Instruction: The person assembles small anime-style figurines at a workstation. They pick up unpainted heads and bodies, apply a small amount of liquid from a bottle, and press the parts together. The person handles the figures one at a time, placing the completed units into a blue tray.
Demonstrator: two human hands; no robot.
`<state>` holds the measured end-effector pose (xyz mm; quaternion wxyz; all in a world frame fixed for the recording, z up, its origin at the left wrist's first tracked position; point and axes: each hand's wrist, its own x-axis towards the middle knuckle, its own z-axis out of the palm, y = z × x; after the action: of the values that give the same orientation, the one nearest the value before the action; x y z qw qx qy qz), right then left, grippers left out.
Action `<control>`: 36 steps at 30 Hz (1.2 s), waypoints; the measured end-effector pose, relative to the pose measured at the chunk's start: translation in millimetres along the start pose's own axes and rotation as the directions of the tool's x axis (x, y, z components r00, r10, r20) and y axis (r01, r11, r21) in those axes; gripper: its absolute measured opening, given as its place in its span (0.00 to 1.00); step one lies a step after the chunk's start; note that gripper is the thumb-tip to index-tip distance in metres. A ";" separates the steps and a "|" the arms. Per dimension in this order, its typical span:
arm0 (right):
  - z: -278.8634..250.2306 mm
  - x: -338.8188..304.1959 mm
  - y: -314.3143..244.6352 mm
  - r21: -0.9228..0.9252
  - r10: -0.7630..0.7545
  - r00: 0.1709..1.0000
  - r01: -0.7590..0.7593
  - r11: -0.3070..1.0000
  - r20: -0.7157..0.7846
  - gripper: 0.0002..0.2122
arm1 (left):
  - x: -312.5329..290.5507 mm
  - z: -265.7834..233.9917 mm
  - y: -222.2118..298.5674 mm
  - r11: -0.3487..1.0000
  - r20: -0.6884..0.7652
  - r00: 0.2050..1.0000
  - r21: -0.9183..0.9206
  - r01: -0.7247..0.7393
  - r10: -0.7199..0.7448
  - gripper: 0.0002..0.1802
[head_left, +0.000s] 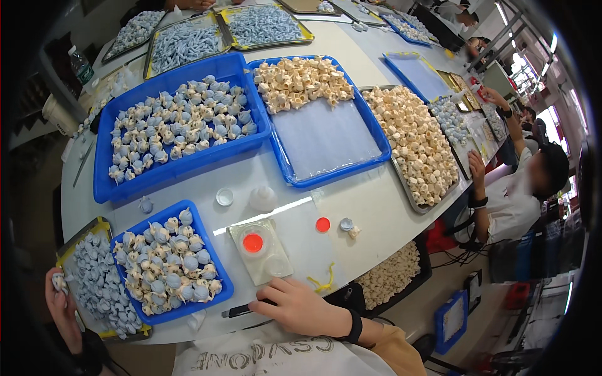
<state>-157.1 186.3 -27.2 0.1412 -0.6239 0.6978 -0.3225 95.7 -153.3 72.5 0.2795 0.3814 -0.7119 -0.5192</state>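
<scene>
At the far left edge, my left hand (61, 307) is closed on a small blue-and-cream figurine piece (59, 284), beside a tray of loose blue pieces (103, 285). My right hand (307, 307) rests at the near table edge, its thumb and fingers curled about a black pen-like tool (237, 311). Just beyond it lies a pale slab (276, 247) bearing a small round dish with a red-orange disc (253, 243). Between my hands stands a small blue tray (227, 288) of joined blue-and-cream pieces.
Farther off are a deep blue bin (103, 188) of joined pieces, a half-filled blue tray (326, 138) and a metal tray (426, 207) of cream pieces. A white bottle (263, 198), another red-orange disc (322, 224) and a yellow strip (323, 285) lie nearby. A person (520, 194) sits at right.
</scene>
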 end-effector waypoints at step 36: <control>-22.5 -18.6 -27.8 0.096 0.268 0.897 -0.250 0.963 -0.351 0.08 | 253.9 9.7 -96.6 0.970 -0.334 0.913 -0.015 0.242 -0.233 0.19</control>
<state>-145.5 209.9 3.3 0.0677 -0.4520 0.7804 -0.4266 -28.0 -376.1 -22.1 0.3257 0.5509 -0.6096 -0.4678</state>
